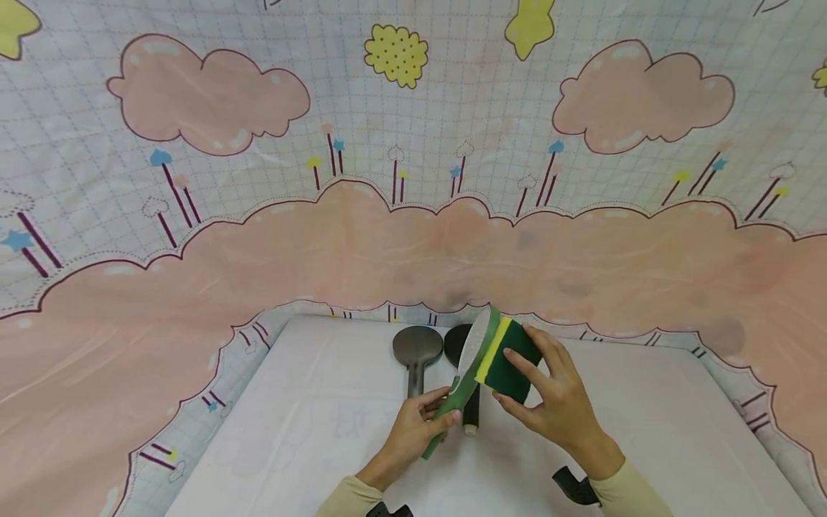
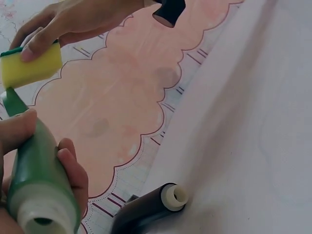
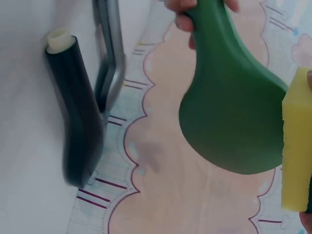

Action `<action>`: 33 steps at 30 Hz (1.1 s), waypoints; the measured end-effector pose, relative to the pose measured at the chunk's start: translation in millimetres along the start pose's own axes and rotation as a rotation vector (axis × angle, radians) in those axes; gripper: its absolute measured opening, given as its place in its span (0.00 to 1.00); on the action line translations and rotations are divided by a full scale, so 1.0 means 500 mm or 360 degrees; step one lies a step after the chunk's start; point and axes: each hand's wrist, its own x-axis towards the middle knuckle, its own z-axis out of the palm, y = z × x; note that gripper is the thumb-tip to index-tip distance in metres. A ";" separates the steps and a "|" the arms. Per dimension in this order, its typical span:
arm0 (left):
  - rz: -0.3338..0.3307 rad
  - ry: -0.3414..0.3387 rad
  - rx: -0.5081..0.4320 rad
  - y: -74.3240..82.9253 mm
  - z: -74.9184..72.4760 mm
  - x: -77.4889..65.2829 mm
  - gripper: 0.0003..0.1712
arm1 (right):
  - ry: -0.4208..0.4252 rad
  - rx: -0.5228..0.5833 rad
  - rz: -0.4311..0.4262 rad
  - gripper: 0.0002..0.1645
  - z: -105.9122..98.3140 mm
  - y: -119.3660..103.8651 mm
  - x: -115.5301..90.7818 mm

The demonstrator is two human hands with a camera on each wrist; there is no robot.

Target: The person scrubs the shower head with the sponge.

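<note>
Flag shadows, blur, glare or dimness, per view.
Head: brightest, faint shadow on the white table; left wrist: dimmer, soft dark shadow band across it; right wrist: also dim, grey utensil looks slightly blurred, green utensil shows no strong glare.

Head view: bright enough, soft even light, my fingers (image 1: 526,368) read clear; cloth (image 1: 388,244) beyond them has faint sheen, pattern stretched toward the corners. White table (image 1: 278,431) around them slightly washed out, shadows weak. Wrist views dimmer, greyish. Left wrist: broad soft-edged shadow right of my fingers; green shower head (image 2: 41,161) soft up close. Right wrist: gray shower head (image 3: 114,53), left of my fingers, slightly smeared.
</note>
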 end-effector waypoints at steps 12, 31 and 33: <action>-0.0010 0.0158 0.0068 0.006 0.009 0.003 0.36 | -0.0009 0.0056 -0.0071 0.34 0.022 -0.016 -0.023; 0.0036 0.0120 0.0113 0.004 0.003 -0.007 0.35 | 0.0011 -0.0028 -0.0066 0.35 0.008 0.001 -0.009; 0.0040 0.0108 0.0117 0.004 0.002 -0.011 0.35 | 0.0015 -0.0028 -0.0065 0.35 0.007 0.004 -0.008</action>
